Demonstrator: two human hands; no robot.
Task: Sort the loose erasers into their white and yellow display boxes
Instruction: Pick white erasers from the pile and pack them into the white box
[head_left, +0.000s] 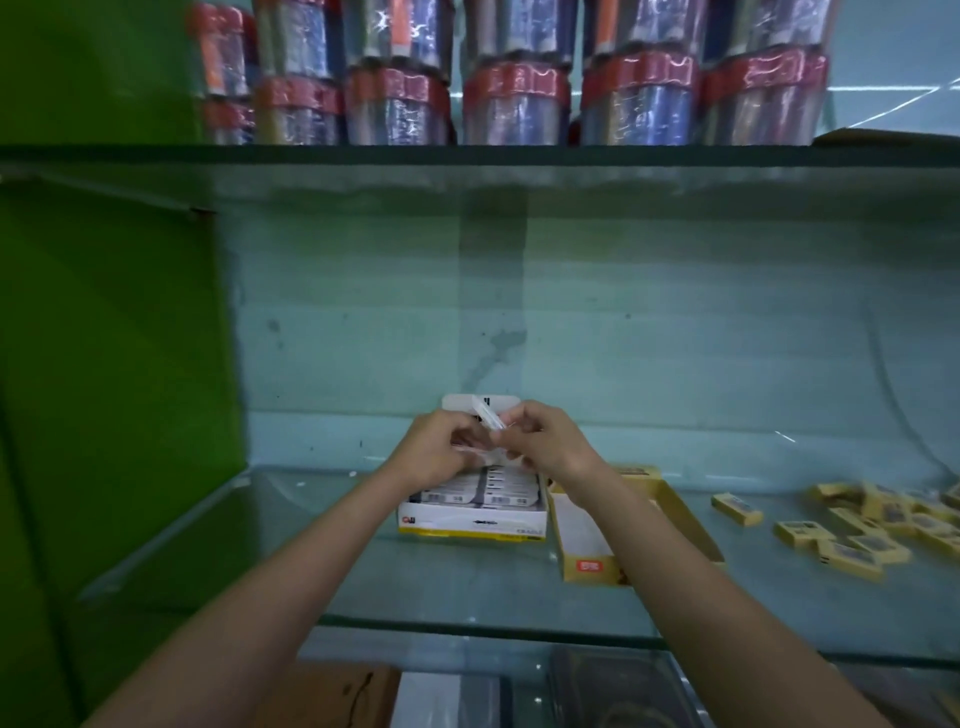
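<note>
Your left hand (441, 447) and right hand (545, 441) both pinch a white eraser (488, 418) directly above the nearly full white box (472, 512), its long axis slanting far-left to near-right.

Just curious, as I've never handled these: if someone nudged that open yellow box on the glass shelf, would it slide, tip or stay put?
The yellow box would probably slide easily: it looks like thin card, shows no erasers inside, and sits on a smooth glass shelf. Being low and long, it seems unlikely to tip.
</note>
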